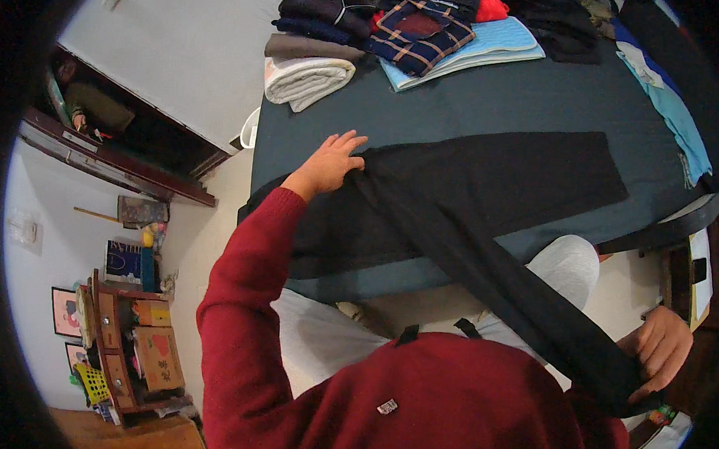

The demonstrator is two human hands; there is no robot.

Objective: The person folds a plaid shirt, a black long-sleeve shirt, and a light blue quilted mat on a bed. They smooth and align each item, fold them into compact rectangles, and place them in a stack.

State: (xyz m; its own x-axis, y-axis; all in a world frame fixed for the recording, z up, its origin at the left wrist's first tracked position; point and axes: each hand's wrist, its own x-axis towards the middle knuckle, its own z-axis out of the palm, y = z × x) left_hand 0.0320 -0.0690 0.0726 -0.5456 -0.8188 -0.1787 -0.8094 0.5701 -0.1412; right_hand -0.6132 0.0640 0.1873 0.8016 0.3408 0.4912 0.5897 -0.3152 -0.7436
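Note:
A pair of black trousers [504, 176] lies on the dark blue-grey bed sheet [488, 104], one leg flat towards the right. The other leg runs diagonally off the bed's near edge to the lower right, where my right hand [661, 354] grips its end. My left hand [335, 161] rests on the upper part of the trousers, thumb and fingers at the fold near the crotch; whether it pinches the cloth is not plain.
At the far side sit a rolled white towel [308, 80], a plaid folded cloth [425, 34], a light blue folded cloth [490, 45] and dark clothes. Light blue clothing [678, 123] lies right. A wooden cabinet [109, 328] stands left; a person's hand [79, 121] shows in the doorway.

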